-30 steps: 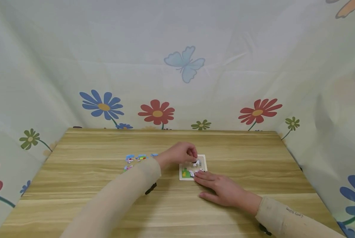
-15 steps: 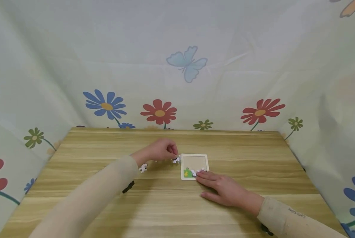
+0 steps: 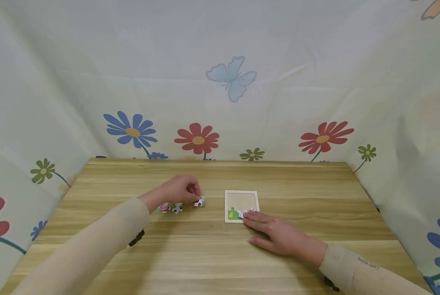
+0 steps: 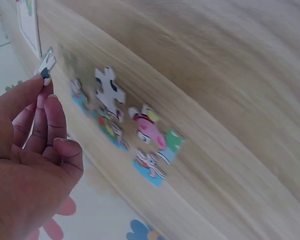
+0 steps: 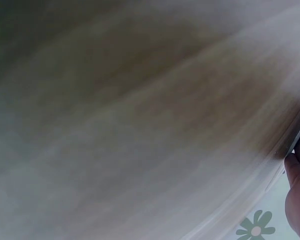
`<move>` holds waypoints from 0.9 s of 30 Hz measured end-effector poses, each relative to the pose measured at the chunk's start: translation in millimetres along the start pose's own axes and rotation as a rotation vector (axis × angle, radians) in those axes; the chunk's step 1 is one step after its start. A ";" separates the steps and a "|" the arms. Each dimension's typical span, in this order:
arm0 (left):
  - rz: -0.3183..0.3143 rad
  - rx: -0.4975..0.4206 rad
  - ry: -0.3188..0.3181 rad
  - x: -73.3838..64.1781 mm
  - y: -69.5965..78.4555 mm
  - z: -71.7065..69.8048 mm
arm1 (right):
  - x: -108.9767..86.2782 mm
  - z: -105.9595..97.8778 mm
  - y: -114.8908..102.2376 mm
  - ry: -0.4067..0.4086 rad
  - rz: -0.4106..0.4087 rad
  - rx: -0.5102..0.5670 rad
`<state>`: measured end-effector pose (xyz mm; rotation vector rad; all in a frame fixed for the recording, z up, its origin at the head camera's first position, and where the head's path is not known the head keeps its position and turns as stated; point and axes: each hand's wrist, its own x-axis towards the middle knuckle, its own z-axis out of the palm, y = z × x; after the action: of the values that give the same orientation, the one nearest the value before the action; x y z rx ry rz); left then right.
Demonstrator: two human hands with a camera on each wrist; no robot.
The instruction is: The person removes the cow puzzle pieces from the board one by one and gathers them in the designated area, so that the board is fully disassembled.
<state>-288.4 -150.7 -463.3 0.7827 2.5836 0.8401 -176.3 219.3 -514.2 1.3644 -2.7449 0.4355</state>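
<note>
My left hand [image 3: 178,189] pinches a white-and-black jigsaw piece [image 3: 199,201] between thumb and fingertips. In the left wrist view that piece [image 4: 46,65] is held up over the table. The square puzzle frame [image 3: 226,205], pale-rimmed, lies right of it, with green and white pieces along its near edge and bare backing above. My right hand [image 3: 276,233] lies with extended fingers over the frame's near right corner, hiding part of it. Below my left hand lie a white loose piece [image 4: 110,90], a pink-figured piece [image 4: 149,131] and several blue-edged ones.
The wooden table [image 3: 212,262] carries everything, its far edge meeting a flower-printed cloth [image 3: 278,102] that hangs behind and at both sides. The right wrist view is mostly blurred tabletop.
My left hand has moved left from over the frame, with the white-and-black jigsaw piece in its fingertips, to near the loose pieces. My right hand stays on the frame corner.
</note>
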 end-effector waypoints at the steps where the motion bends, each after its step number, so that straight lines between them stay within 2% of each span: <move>1: 0.005 -0.001 -0.001 -1.9 -2.1 -0.2 | 0.0 -0.1 -0.1 -0.001 -0.001 -0.001; 12: -0.001 -0.014 -0.015 -14.7 -11.5 4.4 | -1.1 2.8 0.8 -0.001 0.000 -0.025; 27: 0.009 0.101 0.007 -19.4 -11.7 8.9 | -0.3 1.4 -1.4 0.009 0.006 -0.010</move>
<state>-273.6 -166.1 -475.0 0.8222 2.6479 0.7203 -174.8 218.4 -515.2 1.3496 -2.7409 0.4270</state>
